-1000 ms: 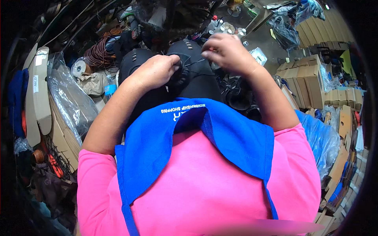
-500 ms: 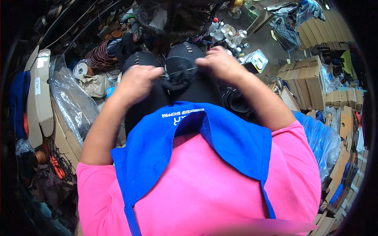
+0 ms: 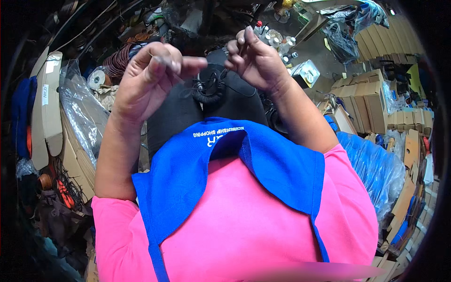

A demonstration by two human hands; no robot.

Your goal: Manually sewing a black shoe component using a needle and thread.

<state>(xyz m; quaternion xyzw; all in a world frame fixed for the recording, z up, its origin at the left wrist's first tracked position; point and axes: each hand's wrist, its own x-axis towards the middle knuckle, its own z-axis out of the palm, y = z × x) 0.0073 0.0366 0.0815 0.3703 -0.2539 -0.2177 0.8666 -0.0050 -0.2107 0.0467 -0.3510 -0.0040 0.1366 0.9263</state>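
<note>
On my lap lies a black shoe-like piece (image 3: 209, 89) with a dark, rounded, gathered rim. My left hand (image 3: 152, 77) is raised to the left above my thigh. Its thumb and forefinger pinch together, other fingers partly stretched; what they hold is too small to make out. My right hand (image 3: 256, 58) is lifted beyond the black piece at the right, fingers curled and thumb up. Something thin and dark shows between its fingers, its kind unclear. A dark thread (image 3: 242, 88) curves over my lap below the right hand.
Small bottles (image 3: 275, 37) stand ahead on the right, near a white-and-yellow can (image 3: 307, 73). Stacked cardboard pieces (image 3: 361, 94) and a blue plastic-wrapped bundle (image 3: 366, 160) lie right. At left are tall cardboard sheets (image 3: 49, 113), clear plastic (image 3: 84, 103) and a white spool (image 3: 97, 79).
Both hands have risen and moved away from the black piece, the left one toward me. The thread that was stretched taut between them over the piece now hangs slack.
</note>
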